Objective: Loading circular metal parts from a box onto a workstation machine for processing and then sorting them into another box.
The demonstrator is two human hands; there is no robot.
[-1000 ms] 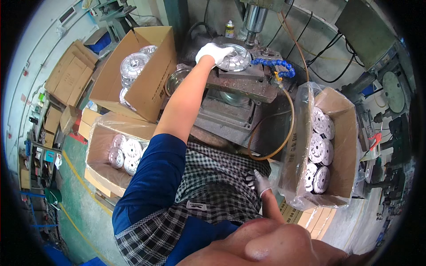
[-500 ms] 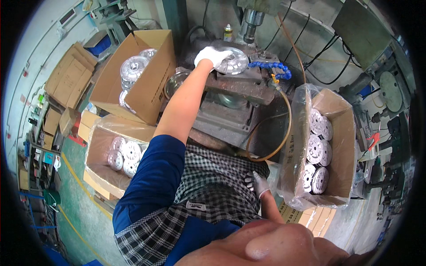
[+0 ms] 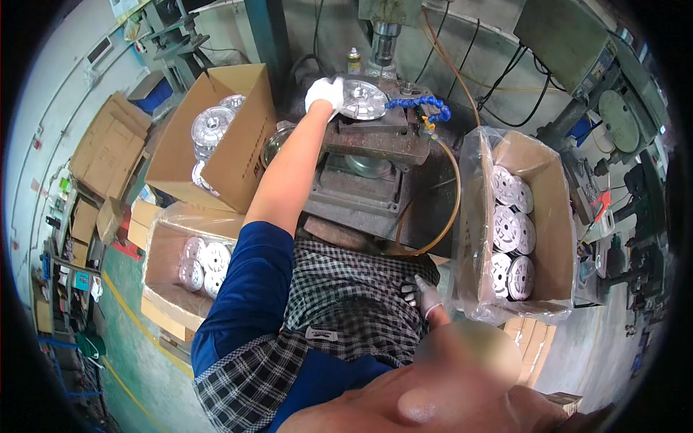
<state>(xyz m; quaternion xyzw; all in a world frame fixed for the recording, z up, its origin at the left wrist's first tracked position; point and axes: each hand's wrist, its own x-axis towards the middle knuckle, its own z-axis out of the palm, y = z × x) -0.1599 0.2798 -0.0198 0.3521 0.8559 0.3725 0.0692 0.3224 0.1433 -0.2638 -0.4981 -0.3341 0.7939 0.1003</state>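
Observation:
A round, silvery metal disc [image 3: 363, 99] with a hub and cut-outs lies on the fixture block of a drilling machine, in front of me. My left hand [image 3: 325, 96], in a white glove, is closed at the left rim of this disc; its fingertips are partly hidden. Below the spindle [image 3: 385, 43], the disc sits a little to the near left of it. My right hand [image 3: 424, 294], also gloved, rests against my checked apron [image 3: 346, 289] with its fingers apart and nothing in them.
A blue jointed coolant hose [image 3: 419, 103] arches right of the disc, above a brown tube [image 3: 456, 180]. Cardboard boxes with similar discs stand at upper left [image 3: 249, 137], lower left [image 3: 162, 270] and right [image 3: 545, 216]. A spray can [image 3: 354, 61] stands behind the fixture.
The whole view has shifted slightly. My left hand has drawn back a little toward the disc's left rim, baring more of its face. My right hand stays against the apron.

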